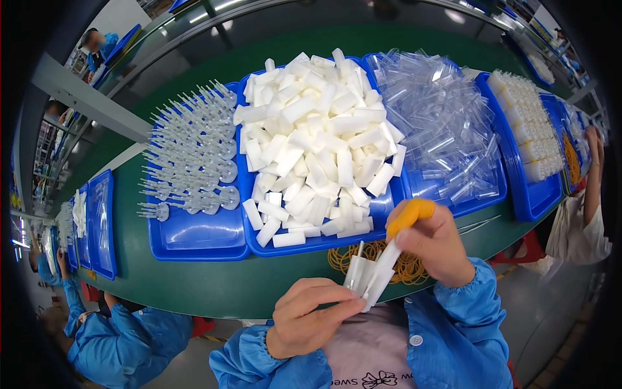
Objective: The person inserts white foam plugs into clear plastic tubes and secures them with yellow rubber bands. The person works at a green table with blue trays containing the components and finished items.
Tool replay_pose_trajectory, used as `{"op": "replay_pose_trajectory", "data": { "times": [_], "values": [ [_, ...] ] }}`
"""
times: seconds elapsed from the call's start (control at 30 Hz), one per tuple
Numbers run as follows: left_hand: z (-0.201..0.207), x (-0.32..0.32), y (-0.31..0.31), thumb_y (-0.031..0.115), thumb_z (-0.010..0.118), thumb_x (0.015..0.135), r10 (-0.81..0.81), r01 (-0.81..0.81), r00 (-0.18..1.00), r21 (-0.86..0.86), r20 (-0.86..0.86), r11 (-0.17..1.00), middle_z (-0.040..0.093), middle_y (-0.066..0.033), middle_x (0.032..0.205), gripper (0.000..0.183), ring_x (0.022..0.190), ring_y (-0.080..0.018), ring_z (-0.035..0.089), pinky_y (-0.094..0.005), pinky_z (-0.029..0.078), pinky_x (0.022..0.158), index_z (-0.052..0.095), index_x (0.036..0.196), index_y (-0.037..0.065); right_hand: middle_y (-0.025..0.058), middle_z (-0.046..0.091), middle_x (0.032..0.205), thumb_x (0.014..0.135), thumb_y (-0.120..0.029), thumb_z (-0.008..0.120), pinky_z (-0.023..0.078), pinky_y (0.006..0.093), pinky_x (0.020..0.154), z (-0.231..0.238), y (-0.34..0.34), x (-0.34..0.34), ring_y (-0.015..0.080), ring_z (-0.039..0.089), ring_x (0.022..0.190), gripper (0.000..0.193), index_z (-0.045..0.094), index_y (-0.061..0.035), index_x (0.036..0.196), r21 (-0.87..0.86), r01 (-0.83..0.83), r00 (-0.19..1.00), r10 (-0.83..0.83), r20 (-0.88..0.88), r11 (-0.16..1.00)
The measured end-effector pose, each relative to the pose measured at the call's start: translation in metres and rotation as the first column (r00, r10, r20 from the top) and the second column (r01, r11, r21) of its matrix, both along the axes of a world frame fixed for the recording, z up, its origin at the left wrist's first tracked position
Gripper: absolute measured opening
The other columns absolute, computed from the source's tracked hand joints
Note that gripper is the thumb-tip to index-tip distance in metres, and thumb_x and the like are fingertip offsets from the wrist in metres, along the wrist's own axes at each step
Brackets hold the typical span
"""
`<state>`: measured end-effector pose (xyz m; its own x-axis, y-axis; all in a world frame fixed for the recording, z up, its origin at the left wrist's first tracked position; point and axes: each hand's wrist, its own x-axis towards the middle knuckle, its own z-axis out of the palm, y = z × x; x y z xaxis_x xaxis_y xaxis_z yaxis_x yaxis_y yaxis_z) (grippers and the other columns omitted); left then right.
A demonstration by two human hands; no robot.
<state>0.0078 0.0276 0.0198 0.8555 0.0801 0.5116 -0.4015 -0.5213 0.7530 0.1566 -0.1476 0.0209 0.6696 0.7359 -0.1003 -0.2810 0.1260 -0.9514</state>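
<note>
Here, lower centre, the left hand (314, 316) and right hand (435, 241) pinch white-and-clear pieces (377, 282), dark lettering (341, 383) crossing the pink shirt (363, 342) below.

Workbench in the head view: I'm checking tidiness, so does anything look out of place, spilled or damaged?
Mainly the yellow bands: they lie in a loose tangle on the green table, while most other parts sit in blue trays. The white pieces are also heaped well above their tray's rim. I see no clear damage.
</note>
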Motion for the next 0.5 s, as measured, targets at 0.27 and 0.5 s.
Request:
{"op": "replay_pose_trajectory", "data": {
  "times": [0.27,0.5],
  "values": [
    [0.0,0.001,-0.006,0.0,0.075,0.067,0.036,-0.071,0.986,-0.218,-0.164,0.973,0.06,-0.0125,0.105,0.035,0.091,-0.0228,0.06,-0.0308,0.049,0.076,0.068,0.101,0.002,0.0039,0.059,0.092,0.084,-0.005,0.066,0.045,0.0249,0.077,0.0,0.006,-0.025,0.011,0.057,0.084,0.013,0.06,-0.0011,0.095,0.107,0.092,0.993,-0.083,-0.082,0.99],
    [-0.008,0.01,-0.001,0.001,0.075,0.07,-0.036,-0.055,0.972,-0.373,-0.231,0.926,0.063,-0.0127,0.101,0.033,0.088,-0.0226,0.061,-0.0303,0.049,0.075,0.068,0.102,0.002,0.0041,0.062,0.093,0.086,-0.01,0.066,0.046,0.025,0.078,-0.002,0.012,-0.025,0.0103,0.058,0.085,0.013,0.059,-0.0023,0.094,0.098,0.184,0.972,-0.165,-0.169,0.978]
  ]
}}
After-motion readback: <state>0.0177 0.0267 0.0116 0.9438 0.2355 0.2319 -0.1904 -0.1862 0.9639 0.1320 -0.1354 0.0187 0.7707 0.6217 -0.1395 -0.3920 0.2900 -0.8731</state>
